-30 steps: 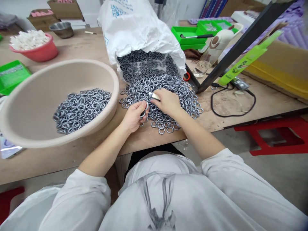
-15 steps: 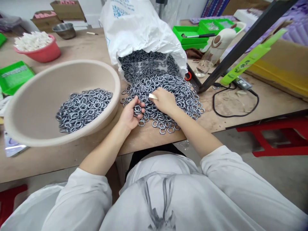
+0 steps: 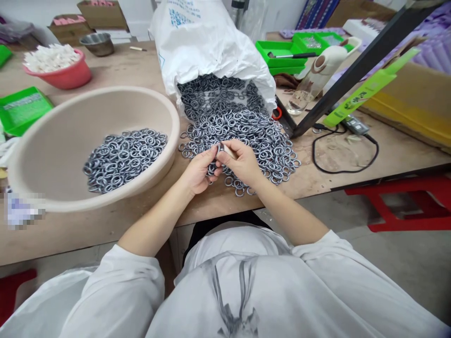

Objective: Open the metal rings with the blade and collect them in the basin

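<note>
The left grip (image 3: 201, 172) was closed on a glossy grey ring (image 3: 211, 168), the right grip (image 3: 244, 163) on a pale-handled tool (image 3: 229, 151). Work looked partway: some rings (image 3: 127, 159) lay in the beige plastic basin (image 3: 66, 126), a larger heap (image 3: 253, 134) on the brown bench (image 3: 130, 68).

Grey rings (image 3: 271, 141) are shining against the brown desk (image 3: 88, 230), and blue print (image 3: 179, 18) is marking the white sack (image 3: 211, 51). The basin (image 3: 70, 122) is showing beige, and grey streaks (image 3: 242, 281) are patterning the white shirt (image 3: 282, 291).
</note>
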Demonstrator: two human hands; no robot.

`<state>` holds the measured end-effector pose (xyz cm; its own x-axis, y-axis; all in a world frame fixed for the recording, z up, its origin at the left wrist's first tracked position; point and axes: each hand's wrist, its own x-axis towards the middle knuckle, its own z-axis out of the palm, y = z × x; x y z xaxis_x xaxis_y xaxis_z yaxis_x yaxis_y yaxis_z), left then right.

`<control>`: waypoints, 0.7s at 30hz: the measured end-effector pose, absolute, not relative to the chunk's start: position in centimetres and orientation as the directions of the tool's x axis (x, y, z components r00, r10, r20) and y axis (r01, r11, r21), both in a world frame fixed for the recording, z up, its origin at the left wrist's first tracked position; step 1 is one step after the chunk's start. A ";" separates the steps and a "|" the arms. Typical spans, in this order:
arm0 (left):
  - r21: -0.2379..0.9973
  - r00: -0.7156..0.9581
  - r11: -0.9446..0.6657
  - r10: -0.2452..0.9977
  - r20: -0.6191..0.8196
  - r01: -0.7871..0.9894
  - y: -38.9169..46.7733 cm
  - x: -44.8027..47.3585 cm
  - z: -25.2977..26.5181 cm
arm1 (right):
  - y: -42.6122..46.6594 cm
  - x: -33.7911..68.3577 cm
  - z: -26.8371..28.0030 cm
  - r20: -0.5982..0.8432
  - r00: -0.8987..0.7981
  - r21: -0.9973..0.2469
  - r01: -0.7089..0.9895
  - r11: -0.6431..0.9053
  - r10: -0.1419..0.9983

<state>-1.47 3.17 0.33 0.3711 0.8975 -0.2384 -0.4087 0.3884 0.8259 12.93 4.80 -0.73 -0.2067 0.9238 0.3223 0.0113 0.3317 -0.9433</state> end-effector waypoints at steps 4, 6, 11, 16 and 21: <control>0.862 0.350 0.326 0.917 -0.189 -0.388 2.9 -1.2 0.2 | 4.3 12.9 -0.2 0.232 -0.256 -0.971 -0.012 0.237 0.939; 0.862 0.354 0.326 0.916 -0.187 -0.387 2.8 -1.2 0.3 | 4.3 12.7 -0.3 0.195 -0.300 -0.981 -0.043 0.191 0.934; 0.843 0.308 0.349 0.923 -0.232 -0.409 3.0 -1.2 0.4 | 4.1 12.9 -0.9 0.333 -0.160 -0.914 0.188 0.360 0.929; 0.845 0.222 0.336 0.939 -0.263 -0.417 3.1 -1.1 0.2 | 3.1 13.4 -0.7 0.452 -0.233 -0.629 0.600 0.493 0.861; 0.864 0.215 0.328 0.941 -0.262 -0.381 3.0 -1.0 0.3 | 3.2 13.5 -0.4 0.437 -0.269 -0.526 0.698 0.486 0.858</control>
<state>-1.00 2.95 0.35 0.2154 0.9407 -0.2622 -0.3812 0.3282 0.8643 13.48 3.17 -0.44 -0.2686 0.8584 0.4371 0.6975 0.4863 -0.5263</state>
